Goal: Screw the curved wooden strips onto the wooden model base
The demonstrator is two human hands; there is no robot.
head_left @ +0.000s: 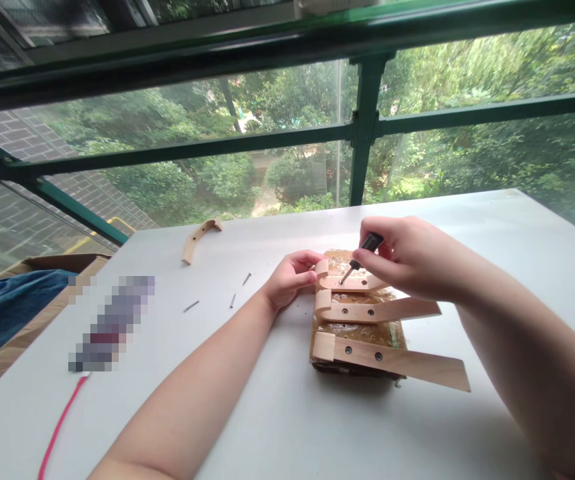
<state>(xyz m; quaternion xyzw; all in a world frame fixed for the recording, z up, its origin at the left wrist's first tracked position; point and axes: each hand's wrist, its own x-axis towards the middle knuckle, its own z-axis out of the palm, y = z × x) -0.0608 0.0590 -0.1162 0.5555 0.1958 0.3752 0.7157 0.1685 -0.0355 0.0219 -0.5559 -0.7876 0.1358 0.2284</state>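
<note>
My right hand [392,257] grips a black-handled screwdriver [371,243], its tip on a screw in the farthest wooden hook [352,285]. With thumb and fingers, my left hand [294,277] pinches that hook's curved end. The hook lies across a tape-wrapped block [357,331]. Nearer to me on the same block are a middle wooden hook [397,310] and a near wooden hook [422,367], each with two screws in it. Part of the farthest hook is hidden behind my right hand.
Loose screws [191,306] lie on the white table [247,413] left of my left hand. A separate wooden hook [198,237] rests near the far edge. At left are a blurred-out object [112,323] with a red cable [60,427] and a cardboard box [42,320] holding blue cloth.
</note>
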